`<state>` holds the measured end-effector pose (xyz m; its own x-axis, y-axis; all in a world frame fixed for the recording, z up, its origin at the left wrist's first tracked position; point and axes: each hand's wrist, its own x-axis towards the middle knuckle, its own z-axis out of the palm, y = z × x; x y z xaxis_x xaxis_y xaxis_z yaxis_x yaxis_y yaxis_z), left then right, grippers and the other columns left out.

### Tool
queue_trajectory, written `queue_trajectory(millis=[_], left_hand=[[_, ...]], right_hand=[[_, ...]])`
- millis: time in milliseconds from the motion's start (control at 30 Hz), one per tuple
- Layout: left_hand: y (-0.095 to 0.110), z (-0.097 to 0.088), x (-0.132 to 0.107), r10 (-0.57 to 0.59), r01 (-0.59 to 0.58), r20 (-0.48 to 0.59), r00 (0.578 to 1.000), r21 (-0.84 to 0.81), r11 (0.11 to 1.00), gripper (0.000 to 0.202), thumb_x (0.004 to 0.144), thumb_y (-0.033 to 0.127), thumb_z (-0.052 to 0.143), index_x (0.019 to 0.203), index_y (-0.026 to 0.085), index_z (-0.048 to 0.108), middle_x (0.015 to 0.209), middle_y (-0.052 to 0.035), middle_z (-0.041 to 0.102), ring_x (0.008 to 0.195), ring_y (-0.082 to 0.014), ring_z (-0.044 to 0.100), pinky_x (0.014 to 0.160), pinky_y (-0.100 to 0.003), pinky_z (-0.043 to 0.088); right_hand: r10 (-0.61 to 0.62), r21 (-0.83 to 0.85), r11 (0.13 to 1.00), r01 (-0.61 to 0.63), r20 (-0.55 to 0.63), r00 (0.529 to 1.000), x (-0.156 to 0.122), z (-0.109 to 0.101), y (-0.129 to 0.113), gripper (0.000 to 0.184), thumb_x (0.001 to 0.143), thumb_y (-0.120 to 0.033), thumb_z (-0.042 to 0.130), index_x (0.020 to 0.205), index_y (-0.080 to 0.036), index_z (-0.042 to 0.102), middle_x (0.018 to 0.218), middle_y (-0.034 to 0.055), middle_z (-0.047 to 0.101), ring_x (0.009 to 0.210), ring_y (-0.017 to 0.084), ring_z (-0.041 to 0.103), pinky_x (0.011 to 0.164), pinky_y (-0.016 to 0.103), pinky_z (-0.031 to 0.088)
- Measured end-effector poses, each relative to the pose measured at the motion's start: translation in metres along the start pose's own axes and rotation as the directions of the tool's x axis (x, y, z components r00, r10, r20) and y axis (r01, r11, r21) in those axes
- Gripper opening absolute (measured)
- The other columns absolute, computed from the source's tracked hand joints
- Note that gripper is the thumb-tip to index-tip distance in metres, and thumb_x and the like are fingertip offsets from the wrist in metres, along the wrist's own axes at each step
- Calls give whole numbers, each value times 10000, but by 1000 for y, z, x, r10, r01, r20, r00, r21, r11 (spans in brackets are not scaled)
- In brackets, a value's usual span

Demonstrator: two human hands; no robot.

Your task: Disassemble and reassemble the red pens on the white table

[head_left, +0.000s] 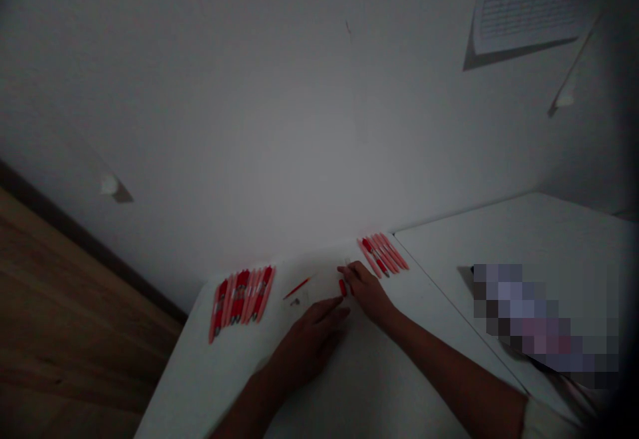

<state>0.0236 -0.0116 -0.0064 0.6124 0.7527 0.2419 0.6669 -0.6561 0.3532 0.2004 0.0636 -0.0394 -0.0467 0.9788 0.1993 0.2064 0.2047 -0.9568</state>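
Close above the table, my right hand [368, 294] is closed with its fingers pinched. What it holds, if anything, is too dark and small to make out. Just below those fingers is a short red pen part [342, 287]. My left hand [317, 332] reaches in from the lower left, fingers stretched out, its fingertips near the red part's lower end; whether they touch it I cannot tell. A thin red pen refill [298, 288] lies left of both hands. Near it sit small dark parts [295, 302], too blurred to name.
A row of red and pink pens [241, 297] lies on the white table [184, 386] at the left. A smaller group of pens [383, 255] is at the back right. A blurred-out object [536, 319] rests farther right. The wall [299, 126] rises directly behind.
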Motion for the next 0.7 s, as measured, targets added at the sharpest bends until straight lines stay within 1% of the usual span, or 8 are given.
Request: queue_trajectory(millis=[133,200,300,400,500,600,700], left_hand=[[3,1,2,25,-28,49,998,58,998,531,904,194,488,1407,307,360,1459,-64,414,1328,-211,385,1065,-444,385],[4,1,3,43,-48,71,997,80,996,535,916,197,466,1424,290,330,1474,-70,392,1346,-216,356,1074,-454,374],[5,1,4,78,-85,73,994,106,991,518,930,190,430,1429,274,321,1462,-77,412,1345,-218,359,1069,-462,382],[5,1,4,92,-100,60,994,135,986,504,936,182,414,1424,275,330,1456,-69,422,1342,-220,365,1064,-463,389],[4,2,4,94,-100,48,994,146,984,514,931,187,426,1427,274,323,1455,-60,424,1341,-217,366,1063,-452,394],[3,3,4,89,-94,37,995,156,983,509,930,188,430,1422,272,332,1441,-60,443,1331,-220,380,1057,-455,398],[2,3,5,93,-98,36,995,182,978,475,930,183,429,1395,267,382,1433,-59,454,1323,-222,388,1059,-446,395]], right_hand=[[10,-83,997,-7,34,999,-3,1,-5,221,890,-422,448,785,-232,494,649,-26,576,624,155,551,593,265,382],[-2,-96,995,6,39,999,-4,2,-6,201,884,-404,460,779,-234,490,638,-31,572,613,153,548,586,260,380],[-12,-87,996,17,48,999,-5,3,-7,180,886,-379,454,791,-233,495,676,-15,617,637,158,574,606,264,400],[0,-56,998,4,69,998,-6,2,-9,169,896,-365,442,803,-235,496,788,18,682,717,174,621,650,282,424],[-8,-20,1000,10,89,996,-7,2,-11,152,901,-354,443,810,-242,493,873,31,708,792,185,644,700,299,436],[-17,-16,1000,18,96,995,-8,2,-12,141,903,-342,443,831,-238,506,879,32,711,777,182,645,689,299,445],[-16,-37,999,20,113,993,-9,2,-13,159,908,-335,432,861,-224,536,862,39,706,732,176,640,667,298,454]])
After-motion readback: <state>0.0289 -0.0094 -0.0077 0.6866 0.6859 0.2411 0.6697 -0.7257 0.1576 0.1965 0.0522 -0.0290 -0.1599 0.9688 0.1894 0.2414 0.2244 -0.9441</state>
